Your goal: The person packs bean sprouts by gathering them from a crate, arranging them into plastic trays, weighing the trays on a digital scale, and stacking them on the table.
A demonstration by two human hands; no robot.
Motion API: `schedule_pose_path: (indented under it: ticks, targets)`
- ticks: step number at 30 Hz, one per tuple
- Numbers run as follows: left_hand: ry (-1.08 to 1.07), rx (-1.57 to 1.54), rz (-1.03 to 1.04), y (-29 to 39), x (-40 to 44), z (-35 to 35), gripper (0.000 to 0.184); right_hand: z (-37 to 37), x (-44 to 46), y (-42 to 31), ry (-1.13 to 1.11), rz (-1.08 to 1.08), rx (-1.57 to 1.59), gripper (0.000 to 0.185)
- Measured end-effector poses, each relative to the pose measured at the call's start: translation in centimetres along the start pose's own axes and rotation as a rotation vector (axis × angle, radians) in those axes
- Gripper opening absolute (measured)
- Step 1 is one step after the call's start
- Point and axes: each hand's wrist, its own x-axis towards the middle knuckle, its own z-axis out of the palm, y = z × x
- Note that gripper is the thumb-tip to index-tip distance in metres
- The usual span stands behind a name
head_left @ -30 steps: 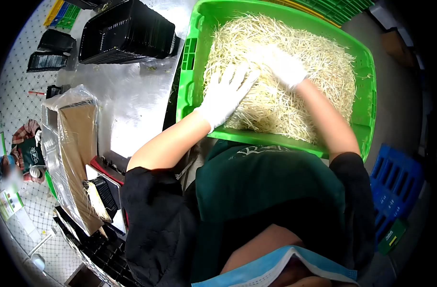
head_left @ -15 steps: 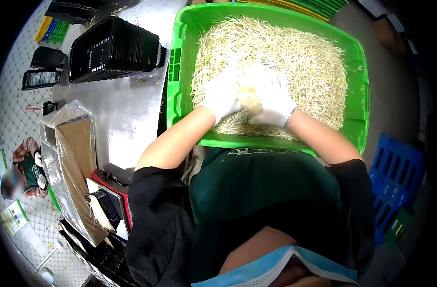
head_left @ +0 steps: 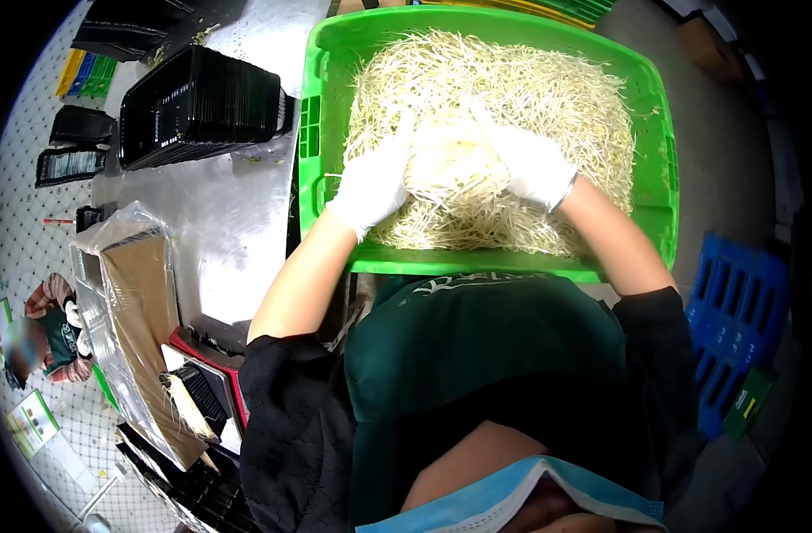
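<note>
A large heap of pale bean sprouts (head_left: 566, 98) fills a green plastic crate (head_left: 512, 266) in front of me. My left hand (head_left: 370, 186), in a white glove, cups the left side of a clump of bean sprouts (head_left: 456, 169). On the clump's other side is my right hand (head_left: 534, 164), gloved too, with its fingers curved against the sprouts. The two hands are apart, with the clump held between them just over the heap. Bright glare partly hides the fingertips.
Left of the crate, a stack of black plastic trays (head_left: 202, 107) lies on a metal table (head_left: 219, 200). A plastic-wrapped carton (head_left: 135, 311) and a scale (head_left: 206, 382) with a small tray of sprouts stand nearer. A co-worker (head_left: 55, 333) is far left; a blue pallet (head_left: 739, 306) is right.
My hands have moved apart from close together, the left going left and the right slightly right. The clump between them now shows wider. The whole view has shifted slightly.
</note>
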Motion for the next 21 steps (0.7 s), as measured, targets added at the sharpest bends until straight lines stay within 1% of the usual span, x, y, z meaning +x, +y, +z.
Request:
schedule_pose_path:
  ticks: [1,2,3,4,5,6,7,9,10,11,12,13,14,16,17,18,19,20,21]
  targets:
    - [-0.059,0.127,0.014,-0.6,-0.5,0.4,0.076,-2.8,-0.3,-1.3,-0.225,0.108,-0.104,0.069]
    - [-0.116,0.255,0.029,-0.9,-0.8,0.1,0.077,-3.5,-0.7,-0.3,-0.281,0.098,-0.180,0.069]
    - [-0.111,0.254,0.038,-1.3,-1.4,-0.3,0.077,-4.2,-1.1,0.8,-0.338,0.083,-0.256,0.069]
    - [-0.131,0.294,0.004,-1.1,-2.3,-1.2,0.075,-4.9,-1.5,1.8,-0.394,0.065,-0.330,0.070]
    - [-0.155,0.331,-0.031,-0.6,-2.7,-1.8,0.074,-5.3,-2.0,3.2,-0.155,-0.036,-0.247,0.072]
    - [-0.161,0.323,-0.019,0.1,-2.6,-2.1,0.074,-4.9,-2.5,4.3,-0.039,-0.073,-0.202,0.073]
    - [-0.122,0.311,0.079,0.9,-2.6,-2.6,0.077,-4.9,-2.7,4.7,0.075,-0.115,-0.160,0.074]
    - [-0.038,0.262,0.285,1.4,-1.7,-1.3,0.081,-5.6,0.1,1.7,-0.080,0.342,0.331,0.078]
    - [-0.031,0.260,0.297,1.3,-0.7,0.0,0.081,-5.3,1.1,1.3,-0.113,0.449,0.453,0.079]
    - [-0.019,0.313,0.357,1.4,0.3,1.0,0.071,-5.1,2.2,0.8,-0.135,0.563,0.569,0.080]
    - [-0.011,0.367,0.414,1.2,1.3,1.7,0.061,-3.4,2.9,1.2,-0.120,0.395,0.176,0.081]
    - [-0.147,0.434,0.294,1.5,2.2,1.4,0.060,-3.3,2.9,1.9,-0.121,0.307,-0.018,0.082]
    - [-0.145,0.430,0.297,1.2,2.1,1.3,0.060,-3.1,2.9,2.8,-0.107,0.225,-0.216,0.083]
    - [-0.115,0.375,0.255,0.0,0.7,0.8,0.074,-5.6,0.2,6.7,0.036,0.129,-0.325,0.086]
    - [-0.101,0.347,0.234,-0.5,0.2,0.7,0.081,-7.9,-0.8,9.9,0.022,0.271,-0.367,0.087]
    - [-0.101,0.339,0.230,-0.7,-0.2,0.8,0.081,-10.4,-1.8,13.3,0.005,0.411,-0.407,0.088]
    - [-0.089,0.296,0.196,-0.8,-0.7,1.0,0.082,-12.4,-2.9,15.9,0.049,0.567,-0.533,0.088]
    - [-0.078,0.256,0.164,-0.8,-1.0,1.1,0.083,-13.6,-4.2,18.0,0.097,0.725,-0.657,0.089]
    - [-0.090,0.249,0.147,-0.7,-1.2,1.1,0.087,-13.7,-5.3,19.2,0.073,0.843,-0.657,0.088]
